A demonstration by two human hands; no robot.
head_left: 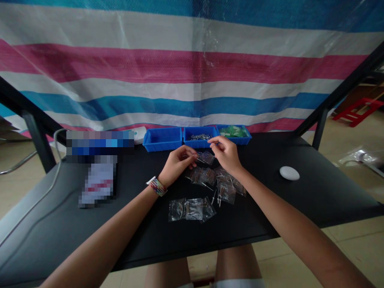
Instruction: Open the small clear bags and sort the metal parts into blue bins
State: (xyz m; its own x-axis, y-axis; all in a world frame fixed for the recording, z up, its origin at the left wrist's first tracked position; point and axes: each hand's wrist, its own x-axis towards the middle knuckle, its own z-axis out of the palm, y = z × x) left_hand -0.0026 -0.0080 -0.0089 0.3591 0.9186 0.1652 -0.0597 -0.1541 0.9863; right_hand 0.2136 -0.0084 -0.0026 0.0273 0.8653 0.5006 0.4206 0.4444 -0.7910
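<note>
Black table (pixel 264 160) — three blue bins (pixel 192 144), one clear bag (pixel 207 157) beside left hand (pixel 179 162).

A makeshift indoor workshop | black flat-topped table (pixel 150 232) flanked by slanting black metal struts (pixel 319 127) | blue, white and pink striped woven-plastic sheet (pixel 168 66) hangs behind | blue rectangular plastic bins (pixel 163 147), one holding silvery metal pins (pixel 201 137) | small clear plastic packets (pixel 195 209) | beige tiled floor (pixel 357 244)
</note>
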